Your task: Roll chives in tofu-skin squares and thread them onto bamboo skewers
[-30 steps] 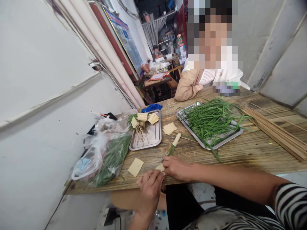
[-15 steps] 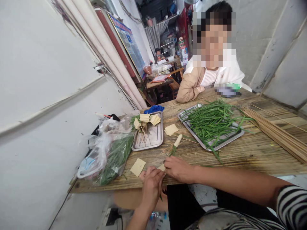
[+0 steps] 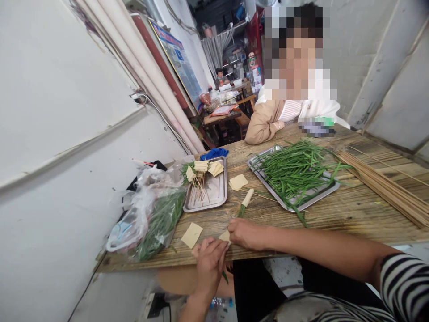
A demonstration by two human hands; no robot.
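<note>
At the table's near edge, my left hand [image 3: 208, 257] is closed over one end of a pale yellow tofu sheet [image 3: 224, 237] and some chives [image 3: 225, 278], whose green ends poke out below it. The fingers of my right hand [image 3: 247, 233] are curled at the sheet's right edge; their tips are hidden. Just beyond that hand lies a finished roll [image 3: 248, 197], a tofu sheet wrapped around chives. One loose square tofu sheet [image 3: 192, 235] rests left of my hands, and a small stack of tofu sheets [image 3: 238, 182] lies farther back.
A metal tray [image 3: 214, 203] holds skewered tofu rolls. Another tray [image 3: 284, 206] carries a heap of cut chives [image 3: 295, 170]. Bamboo skewers [image 3: 382, 188] lie at the right. Plastic bags of greens [image 3: 161, 228] sit by the left wall. Across the table sits a person [image 3: 268, 120], arms on the tabletop.
My right hand has curled in more, its fingers tucked nearer the sheet. My left hand has shifted slightly down and left, and more chive ends show beneath it.
</note>
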